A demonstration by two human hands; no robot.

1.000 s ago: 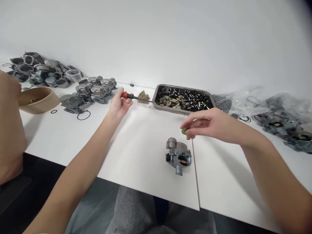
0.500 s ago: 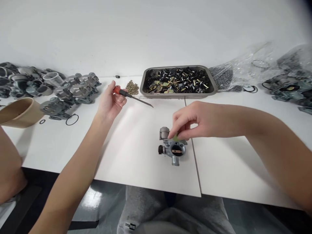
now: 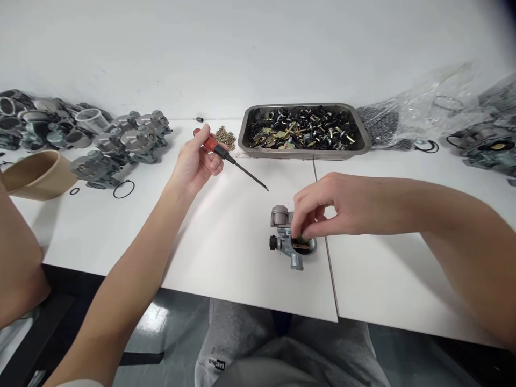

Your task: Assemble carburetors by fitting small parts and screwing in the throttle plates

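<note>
My left hand (image 3: pixel 198 164) is closed around the red and black handle of a screwdriver (image 3: pixel 245 169), whose shaft points right and down above the table. A grey metal carburetor (image 3: pixel 297 260) lies on the white table in front of me, its round bore facing up. A copper-coloured strip crosses the inside of that bore. My right hand (image 3: pixel 318 212) is pinched on a small brass-green throttle plate (image 3: pixel 305 239), held at the bore's upper edge. The fingers hide part of the plate and of the carburetor.
Behind stands a metal tray (image 3: pixel 302 153) of small parts, beside a pile of brass screws (image 3: pixel 226 138). More carburetors (image 3: pixel 139 141) and a tan bowl (image 3: pixel 38 180) are at left, near another person's arm (image 3: pixel 18 258). At right lie a plastic bag (image 3: pixel 423 107) and further carburetors (image 3: pixel 484 148).
My right hand has lowered the throttle plate from above the carburetor's back edge into the mouth of its bore. The screwdriver in my left hand has shifted slightly right and down.
</note>
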